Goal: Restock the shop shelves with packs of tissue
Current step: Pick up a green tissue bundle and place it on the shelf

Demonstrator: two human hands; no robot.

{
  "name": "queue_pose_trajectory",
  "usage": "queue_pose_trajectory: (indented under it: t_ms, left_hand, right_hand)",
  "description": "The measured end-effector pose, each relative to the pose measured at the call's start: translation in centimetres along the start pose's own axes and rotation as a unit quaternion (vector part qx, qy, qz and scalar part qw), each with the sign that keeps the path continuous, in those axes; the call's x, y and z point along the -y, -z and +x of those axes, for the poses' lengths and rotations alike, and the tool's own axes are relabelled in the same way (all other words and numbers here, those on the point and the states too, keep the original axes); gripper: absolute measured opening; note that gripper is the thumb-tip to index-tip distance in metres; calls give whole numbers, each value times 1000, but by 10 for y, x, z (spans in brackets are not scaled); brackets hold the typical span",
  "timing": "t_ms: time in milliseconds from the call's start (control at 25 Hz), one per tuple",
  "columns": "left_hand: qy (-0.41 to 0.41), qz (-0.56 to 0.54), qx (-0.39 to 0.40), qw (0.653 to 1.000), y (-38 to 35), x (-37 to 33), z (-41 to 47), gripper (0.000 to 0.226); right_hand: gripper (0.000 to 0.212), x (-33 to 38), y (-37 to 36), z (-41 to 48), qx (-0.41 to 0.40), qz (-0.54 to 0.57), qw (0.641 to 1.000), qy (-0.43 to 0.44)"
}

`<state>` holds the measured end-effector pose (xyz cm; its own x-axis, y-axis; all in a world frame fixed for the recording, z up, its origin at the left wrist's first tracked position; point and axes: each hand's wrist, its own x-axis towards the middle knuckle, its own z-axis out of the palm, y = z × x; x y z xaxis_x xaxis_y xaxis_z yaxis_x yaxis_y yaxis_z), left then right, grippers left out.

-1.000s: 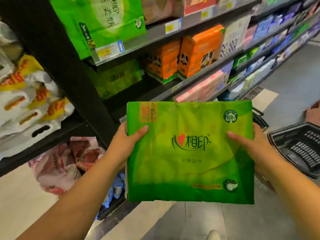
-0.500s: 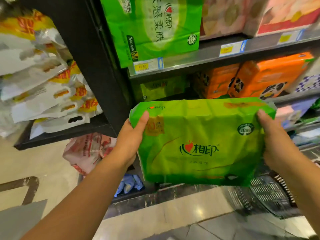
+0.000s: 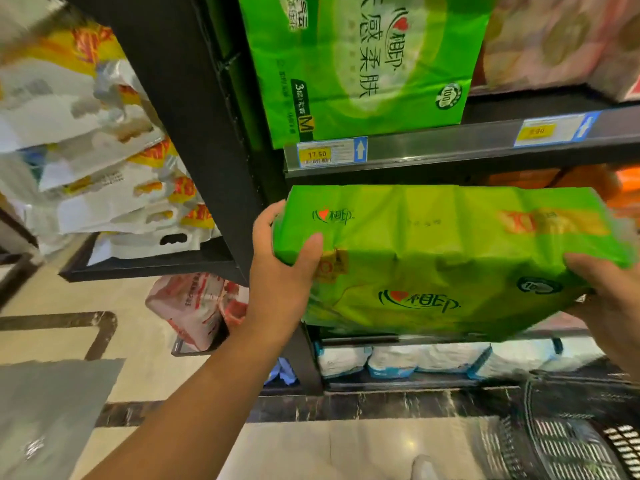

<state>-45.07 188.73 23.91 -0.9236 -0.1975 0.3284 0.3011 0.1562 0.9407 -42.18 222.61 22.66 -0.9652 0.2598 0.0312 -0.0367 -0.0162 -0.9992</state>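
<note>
The left hand [image 3: 282, 271] gripped the left end of a green tissue pack [image 3: 440, 258], thumb pressed onto its front and fingers wrapped behind the corner. The right hand [image 3: 609, 303] clasped the pack's right end from below, partly cut off by the frame edge. Between them the pack was held level in the air, its top edge tipped toward the shelving, just under the metal shelf rail [image 3: 450, 150] that carried a yellow price tag [image 3: 325, 154] reading 17.50. On that shelf above stood a larger green pack [image 3: 363, 64] of the same brand. Orange packs [image 3: 588, 178] showed behind the held one, and white-and-blue packs [image 3: 398, 358] lay on the low shelf beneath. To the left, white-and-yellow bags [image 3: 114, 188] were stacked on another shelf, and a black basket [image 3: 571, 438] sat on the floor at lower right.
</note>
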Motion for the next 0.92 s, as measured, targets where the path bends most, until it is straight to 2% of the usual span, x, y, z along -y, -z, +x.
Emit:
queue_pose_trajectory:
  t_ms: [40, 120, 160, 280, 400, 600, 920]
  left_hand:
    - [-15, 8, -3, 1000, -1, 0, 0, 55]
    - [-31, 28, 1, 999, -1, 1, 1, 57]
    - [-34, 40, 6, 999, -2, 2, 1, 59]
    - [-39, 61, 17, 997, -8, 8, 1, 79]
    - [-33, 73, 7, 997, -16, 21, 3, 85]
    - [-62, 113, -5, 992, -22, 49, 17, 92]
    - [-79, 192, -49, 977, -42, 100, 31, 81]
  right_hand:
    - [84, -2, 5, 8, 19, -9, 1000, 6]
    - [107, -6, 11, 20, 31, -41, 998, 35]
    - [111, -7, 14, 26, 39, -47, 997, 55]
    - [94, -10, 9, 36, 63, -35, 990, 124]
    - [80, -19, 3, 51, 98, -42, 979, 176]
    - [72, -33, -6, 69, 106, -66, 974, 187]
    - [72, -72, -16, 120, 137, -48, 973, 180]
